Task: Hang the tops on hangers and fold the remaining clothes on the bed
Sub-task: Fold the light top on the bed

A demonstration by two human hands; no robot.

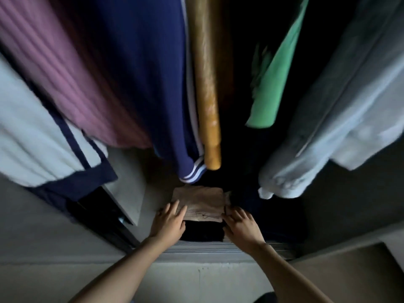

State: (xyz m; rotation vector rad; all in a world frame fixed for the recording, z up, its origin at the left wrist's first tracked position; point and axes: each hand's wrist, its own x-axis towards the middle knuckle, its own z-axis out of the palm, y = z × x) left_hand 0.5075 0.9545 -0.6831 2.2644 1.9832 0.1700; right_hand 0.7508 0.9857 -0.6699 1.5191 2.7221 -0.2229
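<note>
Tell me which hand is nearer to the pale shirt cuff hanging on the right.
Right. The right hand touches the right edge of the folded beige garment, below the cuff; the left hand touches its left edge, farther away.

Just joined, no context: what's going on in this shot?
A person reaches into a wardrobe. The left hand and right hand rest against the two sides of a folded beige garment, which lies on a folded black garment at the bottom. Above, a pink top, navy top, green top and pale shirt already hang.
</note>
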